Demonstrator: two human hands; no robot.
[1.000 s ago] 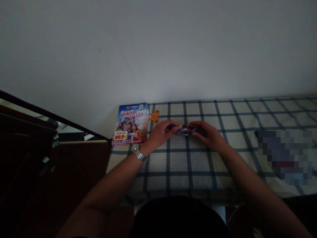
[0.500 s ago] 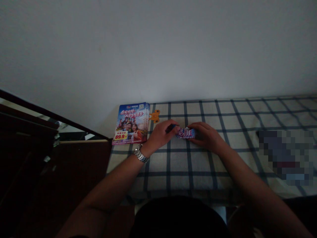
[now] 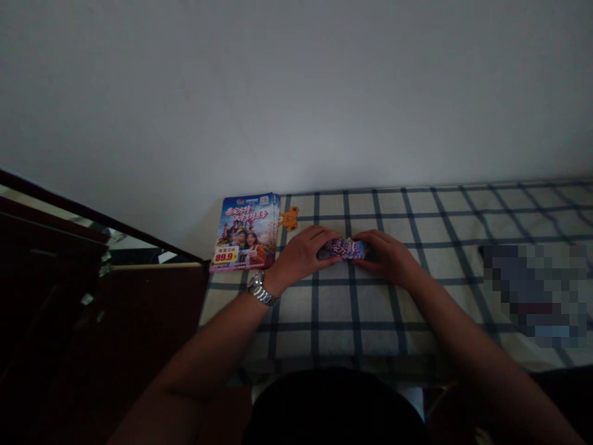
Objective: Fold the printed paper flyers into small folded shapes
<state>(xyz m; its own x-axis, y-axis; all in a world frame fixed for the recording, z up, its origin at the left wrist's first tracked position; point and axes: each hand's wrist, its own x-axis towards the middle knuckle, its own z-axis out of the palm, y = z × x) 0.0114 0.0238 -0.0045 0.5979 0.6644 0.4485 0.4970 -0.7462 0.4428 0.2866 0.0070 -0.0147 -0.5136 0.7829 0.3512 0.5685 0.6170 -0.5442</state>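
A small folded piece of purple printed paper (image 3: 345, 248) lies on the checked cloth (image 3: 352, 303) between my two hands. My left hand (image 3: 301, 252), with a metal watch on the wrist, presses its fingers on the paper's left end. From the other side my right hand (image 3: 384, 254) pinches the right end. Both hands rest low on the cloth. A stack of blue leaflets (image 3: 245, 231) with a "89.9" price mark lies just left of my left hand.
A small orange bear figure (image 3: 289, 217) shows beside the leaflets near the white wall. A blurred dark object (image 3: 532, 290) lies on the cloth at the right. Dark wooden furniture (image 3: 92, 309) stands at the left, below the cloth's edge.
The paper has been folded flatter and turned, showing its printed side. Both hands have lowered onto it and my left fingers have moved over its left end.
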